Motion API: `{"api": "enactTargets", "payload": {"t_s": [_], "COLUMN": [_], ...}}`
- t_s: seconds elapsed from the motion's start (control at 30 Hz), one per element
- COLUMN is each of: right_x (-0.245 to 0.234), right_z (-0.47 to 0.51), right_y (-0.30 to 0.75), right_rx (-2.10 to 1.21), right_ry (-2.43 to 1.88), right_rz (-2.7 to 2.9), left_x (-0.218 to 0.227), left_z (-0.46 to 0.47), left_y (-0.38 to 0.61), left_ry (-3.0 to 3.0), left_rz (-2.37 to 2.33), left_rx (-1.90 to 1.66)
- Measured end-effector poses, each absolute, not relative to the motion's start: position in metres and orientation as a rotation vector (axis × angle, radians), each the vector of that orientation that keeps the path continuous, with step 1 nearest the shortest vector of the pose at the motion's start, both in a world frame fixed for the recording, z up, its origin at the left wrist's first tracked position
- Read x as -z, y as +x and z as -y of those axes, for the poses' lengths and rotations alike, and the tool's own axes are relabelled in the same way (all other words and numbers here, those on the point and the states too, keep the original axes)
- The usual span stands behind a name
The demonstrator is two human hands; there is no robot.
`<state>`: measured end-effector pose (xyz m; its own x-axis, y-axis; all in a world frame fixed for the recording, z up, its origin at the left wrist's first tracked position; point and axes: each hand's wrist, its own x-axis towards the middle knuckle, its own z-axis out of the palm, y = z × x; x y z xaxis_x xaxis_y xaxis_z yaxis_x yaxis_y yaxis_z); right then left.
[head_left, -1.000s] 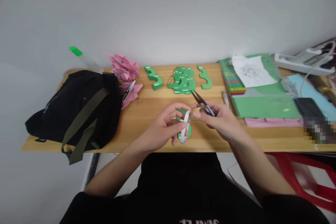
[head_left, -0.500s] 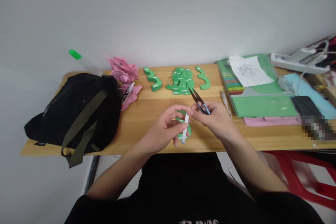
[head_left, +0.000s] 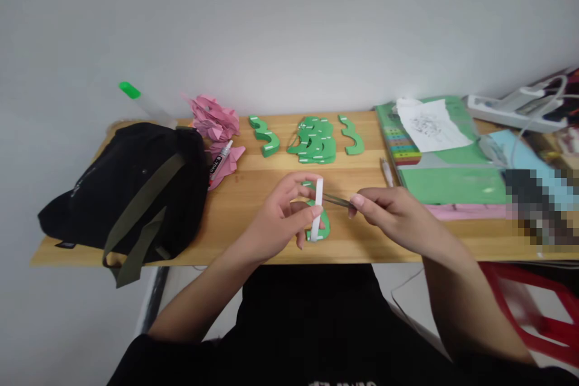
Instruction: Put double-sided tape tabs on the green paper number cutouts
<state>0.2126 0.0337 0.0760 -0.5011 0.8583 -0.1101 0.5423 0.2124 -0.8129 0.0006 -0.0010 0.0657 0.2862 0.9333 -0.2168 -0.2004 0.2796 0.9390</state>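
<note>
Between thumb and fingers, my left hand [head_left: 284, 214] holds a narrow white strip [head_left: 318, 217] upright. My right hand [head_left: 393, 214] is closed on a pair of thread snips [head_left: 338, 200], whose blades point left at the strip's upper half. Whether the blades touch the strip I cannot tell. Under the left fingers lies a green wavy cutout [head_left: 324, 230], partly hidden by the hand and strip. Farther back on the table are a pile of green cutouts [head_left: 315, 146] with small white marks, a wavy green stack [head_left: 266, 137] to its left and another green cutout [head_left: 351, 136] to its right.
A black bag [head_left: 140, 187] takes up the table's left end, beside pink folded paper [head_left: 215, 117] and a glue tube [head_left: 220, 163]. On the right are a pen [head_left: 386, 172], green paper packs [head_left: 452, 186], a drawing sheet [head_left: 432, 123] and a power strip [head_left: 515, 111].
My right hand has drawn back to the right and turned, so the snips now point left at the strip instead of up. The right fingers have left the strip; my left hand keeps it.
</note>
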Motion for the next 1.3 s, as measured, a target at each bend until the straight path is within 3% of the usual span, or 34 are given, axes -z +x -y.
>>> {"api": "enactTargets", "payload": {"t_s": [0.5,1.0,1.2,1.3], "right_x": [-0.092,-0.082,-0.073,-0.059], "right_z": [-0.041,-0.045,-0.052,-0.060], "right_y": [0.203,0.190,0.177,0.184], "right_rx": [-0.962,-0.967,-0.760,-0.636], "right_ry": [-1.312,-1.319,-1.341,-1.535], "right_rz": [2.390,2.352,2.404,2.410], "left_x": [-0.064,-0.057,-0.048,-0.037], "left_z": [0.003,0.004,0.009,0.014], "left_y": [0.000,-0.003,-0.015,-0.038], "left_ry": [0.993,0.915,0.907,1.081], "left_rz": [-1.003,-1.010,-1.028,-1.284], "left_rx": [-0.890,-0.991,-1.016,-1.036]}}
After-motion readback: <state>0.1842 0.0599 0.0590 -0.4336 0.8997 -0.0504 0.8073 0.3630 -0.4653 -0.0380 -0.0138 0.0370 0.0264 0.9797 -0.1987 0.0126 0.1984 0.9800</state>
